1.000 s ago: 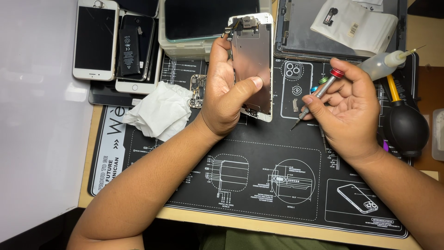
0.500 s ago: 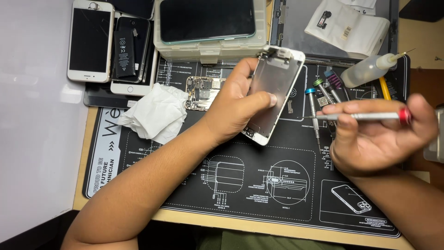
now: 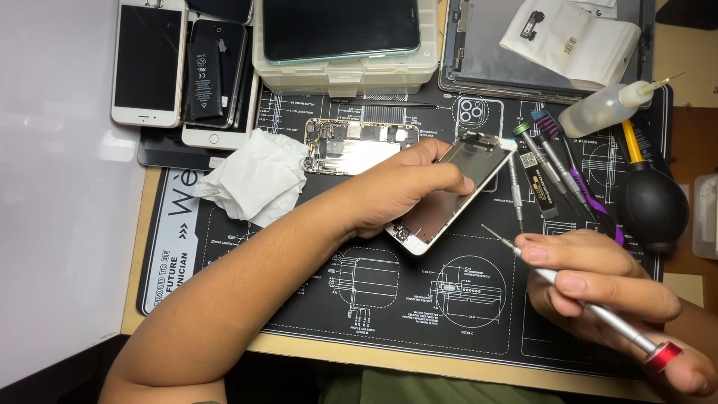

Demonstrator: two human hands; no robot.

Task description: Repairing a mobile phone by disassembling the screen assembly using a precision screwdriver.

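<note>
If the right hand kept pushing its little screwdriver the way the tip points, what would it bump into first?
Probably the phone screen panel held by the left hand. The right hand aims the screwdriver up and left at its lower edge, though the tip's height is unclear.

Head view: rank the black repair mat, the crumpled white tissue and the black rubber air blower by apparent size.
1. Repair mat, largest by far.
2. Tissue.
3. Air blower, smallest, though not by much.

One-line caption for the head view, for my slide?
Left hand holds a detached phone screen assembly over the black repair mat; right hand holds a red-capped precision screwdriver.
</note>
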